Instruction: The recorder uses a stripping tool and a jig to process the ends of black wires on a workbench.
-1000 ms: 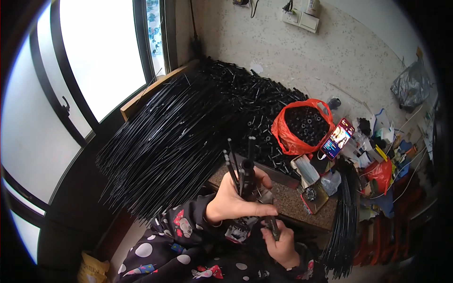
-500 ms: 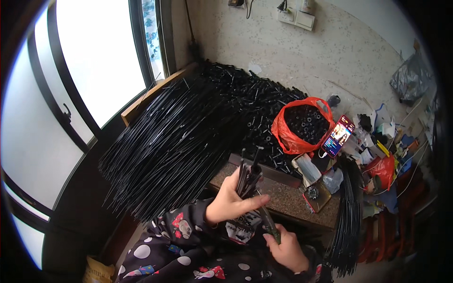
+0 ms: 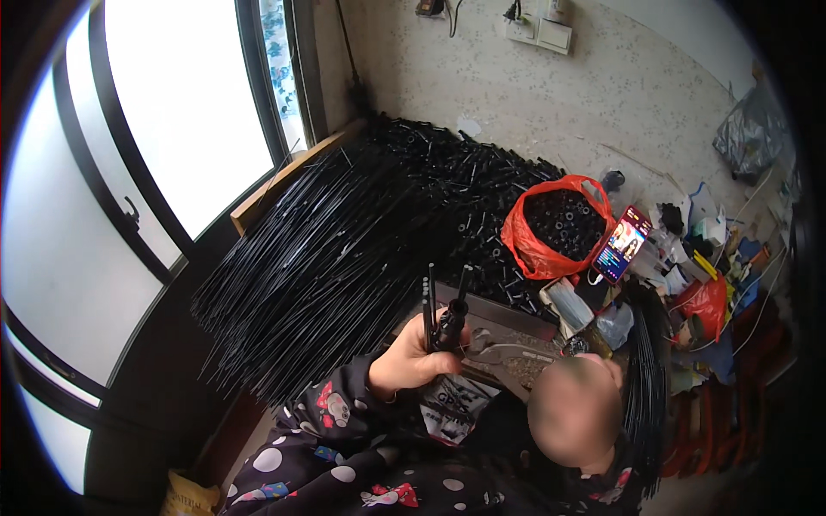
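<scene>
My left hand point(image 3: 411, 359) is closed around several thin black rods point(image 3: 427, 301) and a short black tubular piece point(image 3: 451, 320), all pointing upward over the near edge of the work table. The thumb lies across the front of them. My right hand point(image 3: 575, 417) is at the lower right, mostly covered by a smeared patch, so its fingers do not show. Just above that patch is a grey, curved metal tool point(image 3: 516, 351). Whether the right hand grips it is hidden.
A wide sheaf of long black rods point(image 3: 301, 258) covers the left. Behind lie heaped black tubes point(image 3: 456, 163). A red plastic bag point(image 3: 525, 241) holds small black rings beside a lit phone point(image 3: 621, 245). More rods point(image 3: 645, 387) hang at right, near clutter.
My right hand has moved right, away from my left hand, and the tool has swung out with it. My left hand has shifted slightly left, and its rods now stand more upright.
</scene>
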`<state>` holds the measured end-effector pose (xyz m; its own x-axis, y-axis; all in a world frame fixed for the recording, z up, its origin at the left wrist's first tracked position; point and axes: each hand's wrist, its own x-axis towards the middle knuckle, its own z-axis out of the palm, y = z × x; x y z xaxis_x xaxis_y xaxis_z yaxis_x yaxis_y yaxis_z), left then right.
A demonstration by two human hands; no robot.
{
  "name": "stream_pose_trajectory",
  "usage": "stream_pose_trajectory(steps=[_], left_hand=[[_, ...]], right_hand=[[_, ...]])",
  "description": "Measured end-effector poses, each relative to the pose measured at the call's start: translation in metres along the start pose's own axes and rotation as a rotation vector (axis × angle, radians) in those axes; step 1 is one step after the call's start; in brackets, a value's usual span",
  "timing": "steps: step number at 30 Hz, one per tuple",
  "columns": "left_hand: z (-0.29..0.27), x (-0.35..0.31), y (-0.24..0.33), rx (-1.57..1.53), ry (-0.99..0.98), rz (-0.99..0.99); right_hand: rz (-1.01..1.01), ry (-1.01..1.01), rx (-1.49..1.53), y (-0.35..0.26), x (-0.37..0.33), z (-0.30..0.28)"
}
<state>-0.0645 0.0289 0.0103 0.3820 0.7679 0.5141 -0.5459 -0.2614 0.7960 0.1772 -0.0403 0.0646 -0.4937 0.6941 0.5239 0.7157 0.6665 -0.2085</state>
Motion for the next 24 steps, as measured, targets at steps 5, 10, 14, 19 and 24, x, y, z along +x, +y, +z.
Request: stream_pose_trajectory(steps=[5, 10, 14, 19, 24], left_hand=[[-0.003, 0.003, 0.001, 0.211, 0.059, 0.004], [0.0, -0.001, 0.007, 0.202, 0.167, -0.013], [0.006, 0.004, 0.012, 0.125, 0.115, 0.095], [0.017, 0.01, 0.008, 0.086, 0.054, 0.045], [0.024, 0.012, 0.009, 0.133, 0.192, -0.105]], right_hand=[[-0.228, 0.032, -0.433, 0.003, 0.009, -0.019], [-0.305, -0.05, -0.115, 0.011, 0.008, -0.021], [0.155, -0.325, 1.047, 0.017, -0.017, 0.016], [0.691, -0.586, 2.505, 0.007, -0.063, 0.073], [0.495, -0.414, 1.145, 0.006, -0.02, 0.063]])
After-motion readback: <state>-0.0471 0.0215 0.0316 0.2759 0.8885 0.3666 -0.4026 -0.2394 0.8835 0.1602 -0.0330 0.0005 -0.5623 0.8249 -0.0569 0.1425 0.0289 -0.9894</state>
